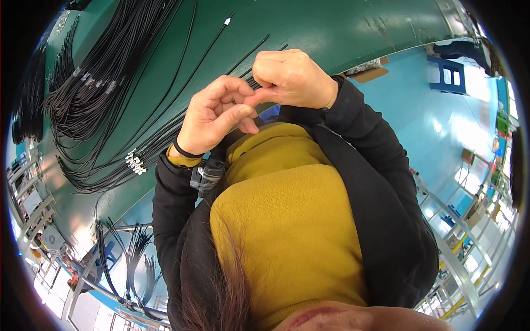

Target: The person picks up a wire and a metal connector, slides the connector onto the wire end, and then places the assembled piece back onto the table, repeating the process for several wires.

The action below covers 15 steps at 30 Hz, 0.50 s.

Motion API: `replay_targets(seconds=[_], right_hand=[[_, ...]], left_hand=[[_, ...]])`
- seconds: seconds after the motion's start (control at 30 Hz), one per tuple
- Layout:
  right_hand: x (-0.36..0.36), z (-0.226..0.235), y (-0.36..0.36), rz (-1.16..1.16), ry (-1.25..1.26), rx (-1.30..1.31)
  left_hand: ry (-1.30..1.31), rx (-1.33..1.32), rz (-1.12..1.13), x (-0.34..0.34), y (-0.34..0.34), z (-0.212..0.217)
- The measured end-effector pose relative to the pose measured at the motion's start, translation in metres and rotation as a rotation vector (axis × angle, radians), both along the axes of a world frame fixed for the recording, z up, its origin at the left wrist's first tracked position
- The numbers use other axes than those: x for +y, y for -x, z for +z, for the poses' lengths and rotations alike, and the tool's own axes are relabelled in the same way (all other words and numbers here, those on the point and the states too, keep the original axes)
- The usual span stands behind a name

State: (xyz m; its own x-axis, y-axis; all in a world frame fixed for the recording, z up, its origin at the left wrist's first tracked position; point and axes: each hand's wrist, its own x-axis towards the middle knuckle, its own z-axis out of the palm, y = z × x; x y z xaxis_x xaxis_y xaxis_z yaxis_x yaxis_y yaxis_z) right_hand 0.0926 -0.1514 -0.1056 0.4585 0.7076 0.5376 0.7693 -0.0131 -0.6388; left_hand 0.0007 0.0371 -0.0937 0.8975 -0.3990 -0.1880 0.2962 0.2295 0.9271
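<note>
Right of the table (326, 33): floor (408, 113), glossy blue, catching white glare; stool (454, 86), also blue, standing on it; cardboard (372, 75) near the table's edge; frames (465, 282), metal, left and well right of the table.

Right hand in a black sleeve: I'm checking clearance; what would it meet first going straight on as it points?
Likely the bare left hand, wearing a black wristband; its fingertips appear to touch the right hand, though depth is unclear.
</note>
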Motion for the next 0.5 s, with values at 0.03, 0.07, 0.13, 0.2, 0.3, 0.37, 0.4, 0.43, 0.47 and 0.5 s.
replay_targets(seconds=[0.03, 0.07, 0.13, 0.2, 0.3, 0.37, 0.4, 0.43, 0.47, 0.5], right_hand=[[-0.0008, 0.0, -0.0001, 0.005, 0.013, 0.0], [-0.0017, 0.0001, -0.0002, 0.009, 0.026, 0.0], [-0.0016, -0.0003, -0.0001, 0.013, 0.04, 0.0], [0.0005, -0.0016, 0.0004, -0.001, -0.013, -0.011], [0.0014, -0.0019, -0.0001, -0.015, -0.052, -0.04], [0.0011, -0.0014, -0.0005, -0.034, -0.075, -0.089], [0.0009, -0.0014, -0.0006, -0.034, -0.075, -0.09], [0.0006, -0.0018, -0.0003, -0.056, -0.098, -0.127], [0.0004, -0.0024, 0.0, -0.079, -0.121, -0.163], [0.0003, -0.0031, 0.0002, -0.101, -0.145, -0.2]], left_hand=[[0.008, -0.009, 0.001, 0.0003, 0.0004, -0.0013], [0.008, -0.009, 0.001, 0.0003, 0.001, -0.0025], [0.015, -0.043, 0.019, 0.0004, 0.0024, -0.0051], [0.018, -0.06, 0.03, 0.0003, 0.0033, -0.0063], [0.019, -0.097, 0.057, -0.0011, 0.0041, -0.0069], [0.014, -0.118, 0.069, -0.0022, 0.0039, -0.0052], [0.009, -0.14, 0.08, -0.0027, 0.0035, -0.0041], [0.005, -0.162, 0.09, -0.0031, 0.0033, -0.0033], [0.004, -0.163, 0.091, -0.0033, 0.0033, -0.003], [-0.021, -0.195, 0.089, -0.0035, 0.0033, -0.0028]])
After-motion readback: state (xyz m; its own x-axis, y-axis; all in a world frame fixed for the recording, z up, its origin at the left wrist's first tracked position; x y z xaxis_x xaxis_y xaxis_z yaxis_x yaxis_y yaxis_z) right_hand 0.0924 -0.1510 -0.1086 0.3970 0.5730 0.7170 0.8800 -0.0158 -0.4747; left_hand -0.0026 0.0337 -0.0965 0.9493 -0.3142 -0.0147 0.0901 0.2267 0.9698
